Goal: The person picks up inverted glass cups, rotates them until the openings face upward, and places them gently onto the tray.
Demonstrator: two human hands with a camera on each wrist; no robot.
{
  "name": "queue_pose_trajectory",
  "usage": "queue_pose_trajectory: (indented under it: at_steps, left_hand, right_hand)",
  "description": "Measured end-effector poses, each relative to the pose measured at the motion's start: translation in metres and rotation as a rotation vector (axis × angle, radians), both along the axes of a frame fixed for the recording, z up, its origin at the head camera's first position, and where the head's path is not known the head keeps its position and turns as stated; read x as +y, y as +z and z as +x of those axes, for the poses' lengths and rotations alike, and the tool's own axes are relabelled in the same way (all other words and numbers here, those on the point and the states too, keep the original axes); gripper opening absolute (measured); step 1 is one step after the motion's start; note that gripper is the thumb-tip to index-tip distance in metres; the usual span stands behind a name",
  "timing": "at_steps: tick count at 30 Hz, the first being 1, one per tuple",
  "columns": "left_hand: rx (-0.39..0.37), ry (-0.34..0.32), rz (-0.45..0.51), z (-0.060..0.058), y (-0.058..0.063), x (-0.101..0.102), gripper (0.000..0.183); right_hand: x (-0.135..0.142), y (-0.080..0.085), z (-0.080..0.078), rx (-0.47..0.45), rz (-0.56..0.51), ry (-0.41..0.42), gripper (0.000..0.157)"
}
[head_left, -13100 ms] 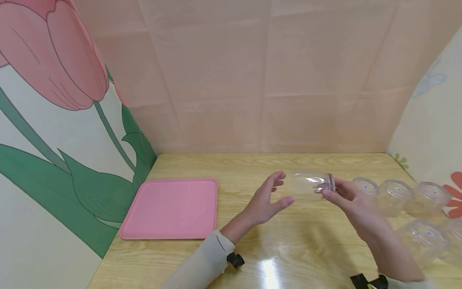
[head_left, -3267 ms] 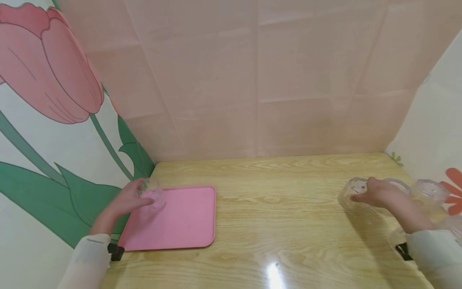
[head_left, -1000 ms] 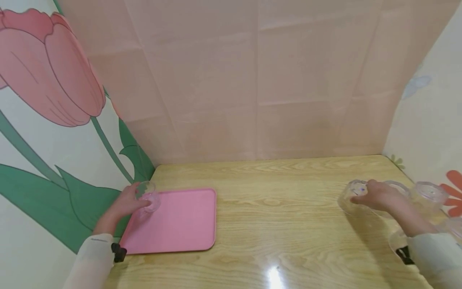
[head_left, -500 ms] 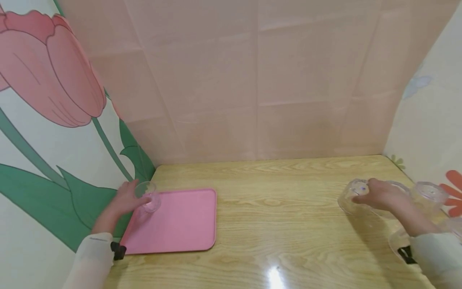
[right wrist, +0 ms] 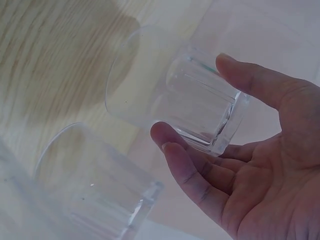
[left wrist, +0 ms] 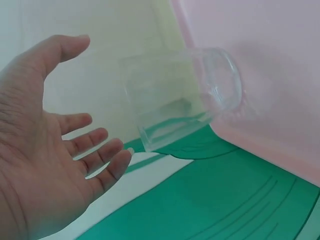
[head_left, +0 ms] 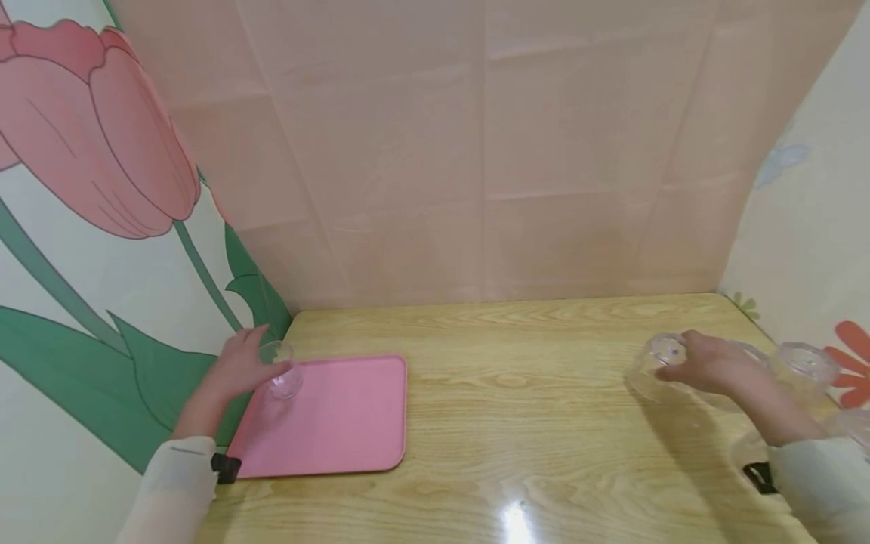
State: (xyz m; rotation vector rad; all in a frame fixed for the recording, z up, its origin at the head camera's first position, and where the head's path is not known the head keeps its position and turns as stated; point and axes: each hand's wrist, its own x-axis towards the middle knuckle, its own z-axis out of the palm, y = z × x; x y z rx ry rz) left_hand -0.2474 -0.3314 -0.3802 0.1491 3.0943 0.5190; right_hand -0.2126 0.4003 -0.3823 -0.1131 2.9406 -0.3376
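Note:
A clear cup (head_left: 284, 384) stands upright at the back left corner of the pink tray (head_left: 340, 434). Beside it, my left hand (head_left: 238, 366) has its fingers apart and holds nothing; in the left wrist view a gap separates the hand (left wrist: 47, 150) from the cup (left wrist: 172, 100). Far right, my right hand (head_left: 720, 370) grips another clear cup (head_left: 649, 372) that is upside down. In the right wrist view its thumb and fingers curl round the base end of this cup (right wrist: 187, 105), whose wide mouth faces the table.
Several more upside-down clear cups, such as one (head_left: 807, 366) near the right wall, stand behind and under my right arm. A neighbouring cup (right wrist: 95, 185) is close to the gripped one. The wood table (head_left: 516, 408) spans between tray and cups; a tulip-patterned wall (head_left: 102, 302) borders the left.
A cup held sideways over mid-table earlier now stands on the tray. My left fingers have let go of it and drawn back. My right hand has gripped another cup, shifting it slightly left.

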Motion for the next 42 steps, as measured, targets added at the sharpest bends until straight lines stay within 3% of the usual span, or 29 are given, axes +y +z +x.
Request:
queue_pose_trajectory:
  at_steps: [8, 20, 31, 42]
  left_hand:
    - [0.045, -0.004, -0.024, 0.003, 0.005, 0.013, 0.096]
    - [0.094, -0.031, -0.022, 0.003, 0.004, 0.029, 0.092]
    - [0.139, -0.096, -0.028, 0.005, 0.008, 0.044, 0.09]
    - [0.162, -0.114, -0.005, 0.008, 0.008, 0.061, 0.085]
  right_hand:
    - [-0.014, 0.01, 0.004, 0.002, -0.011, 0.002, 0.108]
    - [-0.04, 0.022, 0.011, 0.078, -0.058, -0.002, 0.11]
    - [-0.062, 0.03, 0.017, 0.117, -0.084, 0.017, 0.108]
    - [-0.081, 0.037, 0.025, 0.168, -0.111, 0.034, 0.1]
